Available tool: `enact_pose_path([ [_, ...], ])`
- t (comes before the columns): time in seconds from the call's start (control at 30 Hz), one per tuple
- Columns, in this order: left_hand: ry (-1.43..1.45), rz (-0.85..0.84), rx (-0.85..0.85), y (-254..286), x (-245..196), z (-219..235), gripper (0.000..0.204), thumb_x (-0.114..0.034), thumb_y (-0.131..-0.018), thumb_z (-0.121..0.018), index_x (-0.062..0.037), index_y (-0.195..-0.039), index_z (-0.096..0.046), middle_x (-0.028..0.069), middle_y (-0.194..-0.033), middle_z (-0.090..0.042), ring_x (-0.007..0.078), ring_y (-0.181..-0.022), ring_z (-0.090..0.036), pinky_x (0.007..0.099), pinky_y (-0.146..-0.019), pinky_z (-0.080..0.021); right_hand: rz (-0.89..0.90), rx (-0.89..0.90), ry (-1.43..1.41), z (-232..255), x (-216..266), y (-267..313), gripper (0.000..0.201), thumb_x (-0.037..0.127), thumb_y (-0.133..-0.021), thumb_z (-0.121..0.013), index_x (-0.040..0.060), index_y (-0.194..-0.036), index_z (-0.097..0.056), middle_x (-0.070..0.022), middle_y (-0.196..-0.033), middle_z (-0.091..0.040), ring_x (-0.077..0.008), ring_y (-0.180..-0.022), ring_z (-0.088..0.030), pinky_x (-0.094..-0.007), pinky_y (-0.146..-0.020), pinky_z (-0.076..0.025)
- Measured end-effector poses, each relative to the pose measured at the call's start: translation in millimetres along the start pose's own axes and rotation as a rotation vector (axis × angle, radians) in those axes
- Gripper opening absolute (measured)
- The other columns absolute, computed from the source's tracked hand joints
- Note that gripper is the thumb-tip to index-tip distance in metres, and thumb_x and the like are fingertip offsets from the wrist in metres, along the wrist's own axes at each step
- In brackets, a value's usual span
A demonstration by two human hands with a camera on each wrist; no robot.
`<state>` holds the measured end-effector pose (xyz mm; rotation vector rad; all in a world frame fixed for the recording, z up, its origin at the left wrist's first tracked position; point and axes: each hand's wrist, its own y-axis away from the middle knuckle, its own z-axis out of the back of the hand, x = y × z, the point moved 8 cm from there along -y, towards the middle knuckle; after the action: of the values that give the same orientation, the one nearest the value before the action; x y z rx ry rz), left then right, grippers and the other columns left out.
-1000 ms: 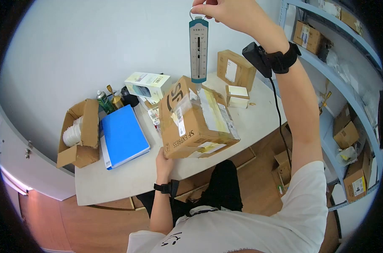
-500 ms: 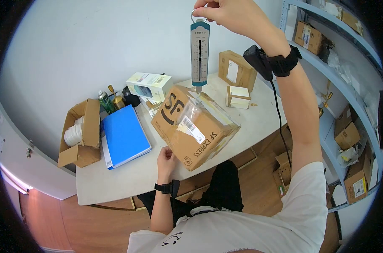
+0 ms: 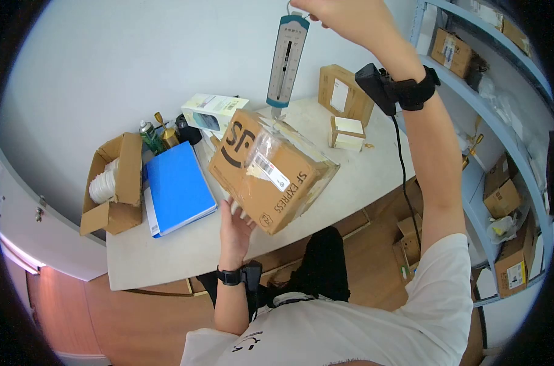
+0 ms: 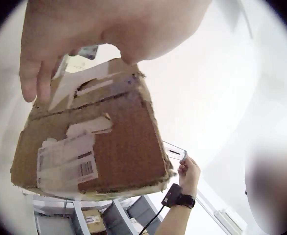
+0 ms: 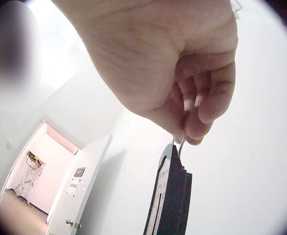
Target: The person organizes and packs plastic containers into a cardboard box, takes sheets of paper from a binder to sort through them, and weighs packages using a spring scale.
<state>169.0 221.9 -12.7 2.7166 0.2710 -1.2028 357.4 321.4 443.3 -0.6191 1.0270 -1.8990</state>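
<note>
Up high, my right hand (image 3: 350,18) pinches the wire ring of a spring scale (image 3: 287,61), a flat gauge with teal ends. The ring between thumb and fingers shows in the right wrist view, above the spring scale (image 5: 165,196). From the scale's lower end hangs a taped cardboard box (image 3: 268,171) marked SF EXPRESS, tilted over the table. My left hand (image 3: 235,232) is by the box's lower left edge, fingers extended and spread. In the left wrist view the left hand (image 4: 109,29) overlaps the cardboard box (image 4: 128,132), which has a torn label.
On the white table (image 3: 161,262) lie a blue binder (image 3: 178,189) and an open carton (image 3: 127,177) with a white roll. A phone box (image 3: 213,113), a brown box (image 3: 344,94) and a small box (image 3: 348,133) stand behind. Metal shelves (image 3: 472,91) rise at the right.
The hanging box first turned, showing its SF EXPRESS side, then shifted left and up. The scale now tilts. My left hand came away from the box, then moved up toward it with fingers spreading.
</note>
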Motion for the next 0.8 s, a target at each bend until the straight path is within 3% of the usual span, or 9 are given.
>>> enact_pose_path([
  [0.03,0.001,0.004,-0.009,5,-6,-8,0.07,-0.059,-0.105,-0.042,-0.0132,-0.156,-0.028,0.0182,-0.157,-0.035,0.0304,-0.133,-0.05,0.0482,-0.113,-0.037,-0.106,0.019,-0.072,6,0,4,0.021,0.015,-0.085,-0.07,-0.0052,-0.087,-0.076,-0.0186,-0.073,-0.072,-0.0218,-0.061,-0.069,-0.0326,-0.058,-0.054],
  [0.1,-0.243,-0.309,-0.292,30,-48,-15,0.073,-0.048,-0.101,-0.059,-0.0103,-0.155,-0.028,0.0199,-0.161,-0.027,0.0346,-0.144,-0.038,0.0503,-0.117,-0.031,-0.217,0.044,-0.154,10,-3,14,0.022,0.015,-0.086,-0.07,-0.0066,-0.086,-0.075,-0.0169,-0.07,-0.071,-0.0185,-0.059,-0.068,-0.0305,-0.054,-0.053],
  [0.13,-0.247,-0.303,-0.303,37,-54,-23,0.073,-0.048,-0.101,-0.059,-0.0103,-0.155,-0.028,0.0199,-0.161,-0.027,0.0346,-0.144,-0.038,0.0503,-0.117,-0.031,-0.256,0.034,-0.288,9,-7,18,0.022,0.014,-0.088,-0.068,-0.007,-0.087,-0.072,-0.0147,-0.069,-0.07,-0.0161,-0.057,-0.067,-0.0282,-0.052,-0.052],
  [0.2,-0.71,-0.743,-0.359,69,-94,-55,0.091,-0.038,-0.087,-0.08,-0.0073,-0.154,-0.027,0.0238,-0.162,-0.022,0.0388,-0.148,-0.029,0.0537,-0.119,-0.026,-0.303,0.033,-0.435,3,-11,22,0.022,0.014,-0.091,-0.067,-0.0075,-0.088,-0.07,-0.0124,-0.068,-0.069,-0.0137,-0.055,-0.065,-0.0259,-0.049,-0.051],
  [0.3,-1.128,-0.974,-0.272,91,-107,-100,0.101,-0.032,-0.074,-0.09,-0.0059,-0.152,-0.031,0.0248,-0.161,-0.024,0.042,-0.149,-0.025,0.0564,-0.119,-0.023,-0.457,0.049,-0.633,-8,-13,27,0.019,0.014,-0.095,-0.064,-0.0055,-0.092,-0.063,-0.0105,-0.071,-0.068,-0.0143,-0.056,-0.065,-0.0244,-0.05,-0.053],
  [0.5,-1.281,-0.997,-0.25,80,-96,-121,0.085,-0.031,-0.076,-0.086,-0.0063,-0.144,-0.042,0.023,-0.154,-0.036,0.0419,-0.143,-0.034,0.0548,-0.118,-0.024,-0.439,0.09,-0.938,-16,22,64,0.015,0.013,-0.099,-0.059,-0.0012,-0.094,-0.056,-0.01,-0.074,-0.066,-0.0142,-0.06,-0.065,-0.0251,-0.054,-0.055],
  [0.57,-1.297,-1.004,-0.258,74,-93,-115,0.077,-0.03,-0.077,-0.084,-0.0066,-0.141,-0.047,0.0229,-0.151,-0.042,0.0427,-0.139,-0.038,0.0568,-0.117,-0.023,-0.597,0.081,-0.93,-27,8,82,0.017,0.012,-0.093,-0.063,-0.0047,-0.091,-0.063,-0.013,-0.072,-0.068,-0.0172,-0.06,-0.066,-0.0278,-0.056,-0.054],
  [0.67,-1.187,-0.94,-0.244,60,-83,-94,0.061,-0.018,-0.081,-0.075,-0.004,-0.135,-0.051,0.0215,-0.142,-0.051,0.0405,-0.133,-0.046,0.0529,-0.116,-0.028,-0.462,0.041,-0.936,-29,-4,115,0.017,0.021,-0.101,-0.062,0.004,-0.101,-0.063,-0.0028,-0.076,-0.065,-0.0102,-0.063,-0.061,-0.0247,-0.058,-0.048],
  [0.8,-1.111,-0.924,-0.228,44,-78,-84,0.054,-0.007,-0.081,-0.068,-0.0002,-0.132,-0.051,0.0222,-0.136,-0.054,0.039,-0.128,-0.051,0.0452,-0.112,-0.036,-0.585,-0.016,-1.022,-29,-27,174,0.018,0.02,-0.102,-0.062,0.003,-0.103,-0.059,-0.0089,-0.082,-0.068,-0.0145,-0.066,-0.063,-0.029,-0.057,-0.051],
])
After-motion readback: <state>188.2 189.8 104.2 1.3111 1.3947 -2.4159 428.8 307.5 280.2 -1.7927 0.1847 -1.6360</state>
